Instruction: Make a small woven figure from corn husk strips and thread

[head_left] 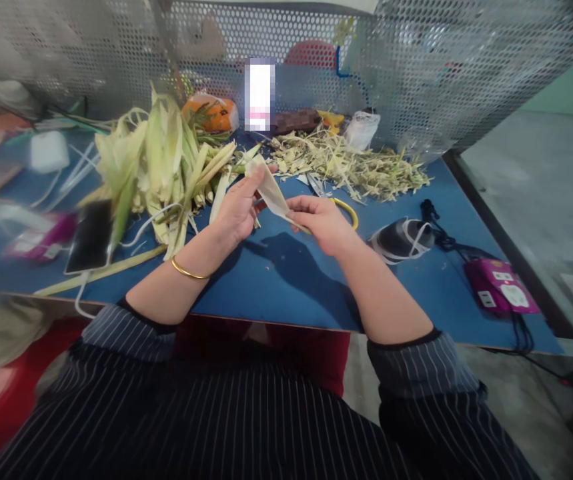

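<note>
The left hand (239, 208) and right hand (319, 219) each pinch the pale husk strip (273, 191), its long axis slanting nearer and rightward between them.

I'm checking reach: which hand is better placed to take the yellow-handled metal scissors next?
Probably the right hand: the yellow-handled metal scissors lie just beyond it; the left hand is farther. Both hold the pale, flat husk strip, so the right would release first.

A pale, cream-coloured husk strip (277, 192), wide at its upper end and narrowing toward the lower right, slants above the blue tabletop (259, 293), stretched between both hands (239, 208).
</note>
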A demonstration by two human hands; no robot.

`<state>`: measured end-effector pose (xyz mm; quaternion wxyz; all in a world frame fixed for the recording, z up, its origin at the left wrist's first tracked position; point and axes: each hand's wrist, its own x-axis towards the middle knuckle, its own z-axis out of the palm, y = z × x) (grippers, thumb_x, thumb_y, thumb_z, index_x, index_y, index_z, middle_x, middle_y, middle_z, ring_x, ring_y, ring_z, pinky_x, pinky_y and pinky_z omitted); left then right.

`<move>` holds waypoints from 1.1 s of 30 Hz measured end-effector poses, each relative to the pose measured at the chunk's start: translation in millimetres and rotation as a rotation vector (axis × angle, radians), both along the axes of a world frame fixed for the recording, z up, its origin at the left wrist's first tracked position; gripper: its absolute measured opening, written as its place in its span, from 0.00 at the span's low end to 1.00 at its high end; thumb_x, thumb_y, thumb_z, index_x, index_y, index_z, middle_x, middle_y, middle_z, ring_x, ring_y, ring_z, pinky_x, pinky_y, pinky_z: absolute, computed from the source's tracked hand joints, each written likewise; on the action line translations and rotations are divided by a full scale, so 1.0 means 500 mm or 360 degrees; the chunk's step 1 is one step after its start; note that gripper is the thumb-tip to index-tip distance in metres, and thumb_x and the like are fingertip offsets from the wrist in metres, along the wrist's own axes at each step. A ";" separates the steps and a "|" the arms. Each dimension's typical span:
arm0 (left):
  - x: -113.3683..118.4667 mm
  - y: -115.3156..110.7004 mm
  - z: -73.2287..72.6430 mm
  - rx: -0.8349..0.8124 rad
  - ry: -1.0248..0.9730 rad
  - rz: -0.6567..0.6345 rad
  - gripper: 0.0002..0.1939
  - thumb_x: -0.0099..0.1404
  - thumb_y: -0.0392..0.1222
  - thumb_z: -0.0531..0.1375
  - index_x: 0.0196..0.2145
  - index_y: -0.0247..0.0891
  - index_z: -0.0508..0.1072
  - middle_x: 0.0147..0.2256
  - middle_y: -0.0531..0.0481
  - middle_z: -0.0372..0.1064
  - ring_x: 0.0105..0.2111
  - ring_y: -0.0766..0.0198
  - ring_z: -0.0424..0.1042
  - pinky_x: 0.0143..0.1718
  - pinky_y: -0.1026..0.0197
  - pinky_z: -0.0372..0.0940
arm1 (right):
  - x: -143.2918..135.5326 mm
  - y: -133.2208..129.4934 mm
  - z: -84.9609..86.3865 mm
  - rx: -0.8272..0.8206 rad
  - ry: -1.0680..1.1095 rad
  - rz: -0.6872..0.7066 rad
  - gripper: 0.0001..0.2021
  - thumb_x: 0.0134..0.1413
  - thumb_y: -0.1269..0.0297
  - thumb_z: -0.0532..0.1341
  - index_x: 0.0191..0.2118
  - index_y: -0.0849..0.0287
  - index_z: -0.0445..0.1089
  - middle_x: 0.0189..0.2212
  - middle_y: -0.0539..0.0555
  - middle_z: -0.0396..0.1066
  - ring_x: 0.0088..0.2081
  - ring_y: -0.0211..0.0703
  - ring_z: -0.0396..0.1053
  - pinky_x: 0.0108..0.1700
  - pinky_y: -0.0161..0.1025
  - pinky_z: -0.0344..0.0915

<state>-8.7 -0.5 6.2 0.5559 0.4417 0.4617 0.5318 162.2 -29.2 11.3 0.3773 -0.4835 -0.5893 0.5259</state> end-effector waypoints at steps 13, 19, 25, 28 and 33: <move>-0.021 -0.026 0.049 0.0906 0.0980 0.0374 0.18 0.65 0.50 0.65 0.51 0.46 0.75 0.54 0.48 0.71 0.60 0.55 0.62 0.58 0.55 0.60 | 0.048 0.018 0.008 0.0551 -0.0761 -0.0191 0.06 0.58 0.64 0.57 0.30 0.56 0.66 0.22 0.49 0.69 0.24 0.38 0.64 0.32 0.38 0.60; -0.033 -0.009 0.032 0.0970 0.1493 -0.0372 0.15 0.64 0.55 0.64 0.38 0.43 0.81 0.37 0.46 0.77 0.46 0.51 0.72 0.56 0.52 0.58 | 0.048 0.014 0.014 0.0825 -0.0879 -0.0125 0.08 0.60 0.64 0.55 0.33 0.56 0.70 0.27 0.51 0.72 0.31 0.41 0.66 0.37 0.38 0.59; -0.004 -0.028 0.003 0.1054 0.1635 -0.0251 0.23 0.60 0.54 0.66 0.49 0.39 0.77 0.44 0.42 0.77 0.44 0.53 0.73 0.48 0.57 0.61 | 0.048 0.019 0.008 0.0860 -0.1025 -0.0106 0.08 0.60 0.64 0.57 0.32 0.56 0.71 0.26 0.51 0.71 0.29 0.40 0.63 0.35 0.38 0.56; 0.007 -0.035 -0.002 0.0972 0.1655 -0.0255 0.16 0.62 0.46 0.62 0.47 0.40 0.77 0.42 0.45 0.78 0.42 0.55 0.74 0.44 0.59 0.62 | 0.046 0.019 0.004 0.0894 -0.1187 -0.0130 0.08 0.60 0.61 0.58 0.32 0.56 0.72 0.28 0.51 0.72 0.30 0.41 0.63 0.35 0.39 0.54; 0.007 -0.027 0.003 0.0569 0.1278 -0.0509 0.12 0.66 0.37 0.53 0.33 0.38 0.76 0.27 0.50 0.75 0.26 0.64 0.72 0.32 0.63 0.62 | 0.056 0.021 0.008 0.0924 -0.1147 -0.0058 0.07 0.60 0.62 0.59 0.34 0.57 0.73 0.31 0.53 0.74 0.32 0.42 0.65 0.36 0.39 0.56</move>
